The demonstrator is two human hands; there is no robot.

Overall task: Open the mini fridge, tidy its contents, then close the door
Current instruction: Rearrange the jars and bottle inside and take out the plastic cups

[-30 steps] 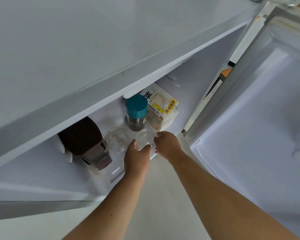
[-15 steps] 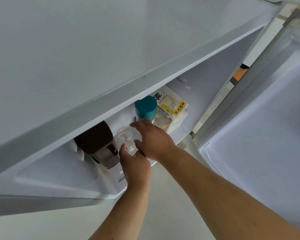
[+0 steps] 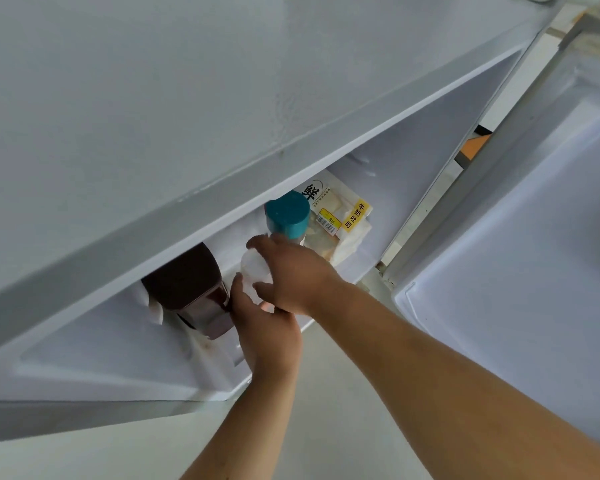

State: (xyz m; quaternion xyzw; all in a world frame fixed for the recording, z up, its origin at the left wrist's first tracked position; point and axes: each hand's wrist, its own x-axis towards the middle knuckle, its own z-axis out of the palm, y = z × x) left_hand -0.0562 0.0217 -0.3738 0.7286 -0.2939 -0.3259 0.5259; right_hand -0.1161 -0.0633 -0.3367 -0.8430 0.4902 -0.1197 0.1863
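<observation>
Pale floor fills the bottom of your view, and the white fridge (image 3: 222,98) looms over it with its door (image 3: 534,271) swung wide to the right of the cavity. You are looking down past the fridge's top edge into the lower compartment.

Both your hands are inside, at the front of the fridge floor. Your left hand (image 3: 269,336) reaches in from below, fingers curled up around the near side of a clear cup (image 3: 255,271). Your right hand (image 3: 293,273) comes from the right and lies over the cup's top and far side, fingers spread across it. Both hands touch the cup, closed on it between them; how firmly either squeezes, you cannot tell from this angle.

Left of the cup, just beside your left hand, stands a dark brown jug (image 3: 187,289), its lower part translucent brown. Behind the cup, just past your right fingertips, stands a jar (image 3: 287,213) with a teal cap; its body is mostly hidden by your hand. Right of the jar, leaning toward the fridge's back corner, is a bread bag (image 3: 340,216) with a yellow strip of printed characters and a barcode sticker. The jar overlaps the bag's left edge in your view.
</observation>
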